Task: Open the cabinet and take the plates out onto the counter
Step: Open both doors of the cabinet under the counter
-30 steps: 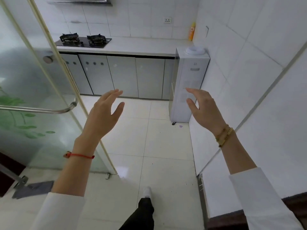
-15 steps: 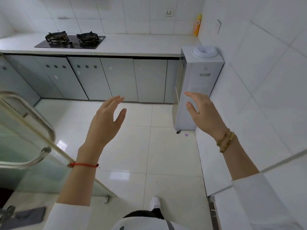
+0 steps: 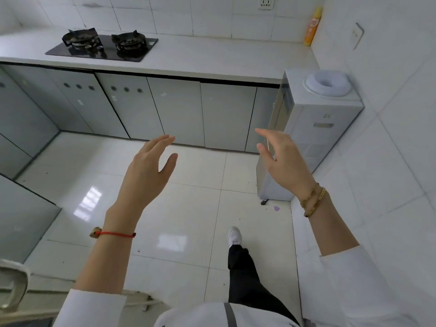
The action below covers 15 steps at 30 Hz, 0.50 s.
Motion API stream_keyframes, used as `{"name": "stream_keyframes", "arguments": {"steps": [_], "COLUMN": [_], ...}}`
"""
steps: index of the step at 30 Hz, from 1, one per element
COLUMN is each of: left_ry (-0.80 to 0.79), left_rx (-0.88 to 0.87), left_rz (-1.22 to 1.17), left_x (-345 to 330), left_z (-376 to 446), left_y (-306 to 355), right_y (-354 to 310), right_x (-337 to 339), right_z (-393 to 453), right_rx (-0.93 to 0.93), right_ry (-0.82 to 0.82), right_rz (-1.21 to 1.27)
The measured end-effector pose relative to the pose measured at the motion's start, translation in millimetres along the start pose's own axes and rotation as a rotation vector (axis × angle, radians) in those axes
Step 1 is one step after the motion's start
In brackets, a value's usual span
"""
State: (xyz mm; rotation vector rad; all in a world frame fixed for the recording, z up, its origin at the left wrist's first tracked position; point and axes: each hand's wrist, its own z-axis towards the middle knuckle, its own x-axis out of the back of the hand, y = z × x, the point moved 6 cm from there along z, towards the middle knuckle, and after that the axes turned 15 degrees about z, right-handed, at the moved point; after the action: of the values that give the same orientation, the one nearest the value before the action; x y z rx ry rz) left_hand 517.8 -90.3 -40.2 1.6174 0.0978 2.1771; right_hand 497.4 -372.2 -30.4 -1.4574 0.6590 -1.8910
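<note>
A row of grey cabinet doors (image 3: 179, 112) runs under the white counter (image 3: 212, 57) at the far side of the kitchen, all closed. No plates are in sight. My left hand (image 3: 148, 171) is raised over the floor with fingers straight, holding nothing. My right hand (image 3: 283, 159) is raised to its right, fingers relaxed and empty, in front of the water dispenser. Both hands are well short of the cabinets.
A black two-burner gas hob (image 3: 103, 44) sits on the counter's left part. An orange spray bottle (image 3: 312, 25) stands in the back right corner. A white water dispenser (image 3: 316, 128) stands against the right wall. Glass door frame (image 3: 14, 284) at lower left. White tiled floor (image 3: 184, 208) ahead.
The view has moved past the glass door into the kitchen, and the cabinets and counter are nearer. Both hands stay raised and empty.
</note>
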Motion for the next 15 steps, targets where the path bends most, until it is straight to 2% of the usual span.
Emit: {"name": "stream_keyframes", "arguments": {"steps": [15], "left_ry": [0.055], "left_rx": [0.15], "left_rz": [0.035], "left_x": [-68.5], "left_z": [258.9], "left_y": [-23.7], "right_y": [81.0], "right_x": [-17.1], "right_z": [302.0], "right_rx": [0.114], "right_ry": [-0.1], "right_rz": [0.075]}}
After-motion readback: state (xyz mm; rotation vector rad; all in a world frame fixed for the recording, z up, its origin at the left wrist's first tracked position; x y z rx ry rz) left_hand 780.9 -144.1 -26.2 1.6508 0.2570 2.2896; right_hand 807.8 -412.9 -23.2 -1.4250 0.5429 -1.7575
